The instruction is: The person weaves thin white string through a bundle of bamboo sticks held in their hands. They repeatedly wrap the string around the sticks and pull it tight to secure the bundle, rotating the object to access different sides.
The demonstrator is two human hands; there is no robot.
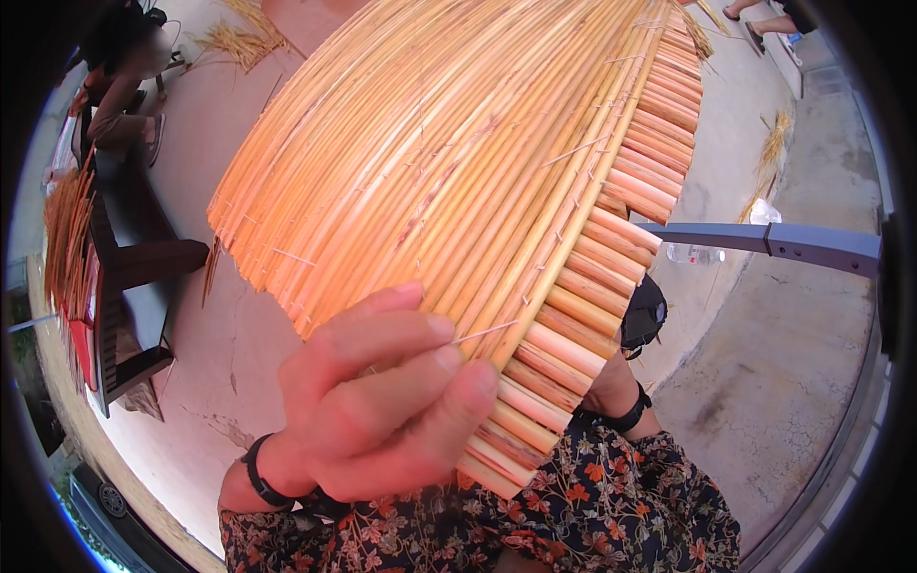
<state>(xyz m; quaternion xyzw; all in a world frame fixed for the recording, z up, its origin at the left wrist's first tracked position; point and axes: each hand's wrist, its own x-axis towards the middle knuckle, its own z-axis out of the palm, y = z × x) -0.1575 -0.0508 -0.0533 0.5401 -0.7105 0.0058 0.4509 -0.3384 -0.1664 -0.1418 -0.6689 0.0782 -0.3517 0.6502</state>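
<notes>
A large woven panel of long pale yellow reeds, tied with thin strands, fills the middle, with short reed segments along its right edge. My left hand lies over the panel's lower part, fingers curled and pressed together at a thin pale strand that crosses the long reeds. Beneath the short segments, at the right, my right hand is mostly behind the panel; its fingers are hidden. Dark floral fabric covers my lap under both.
A blue-grey metal bar runs out rightward, beside a plastic bottle. At left stand a dark bench and upright reed bundle; another person is upper left. Loose straw lies behind. Feet show upper right.
</notes>
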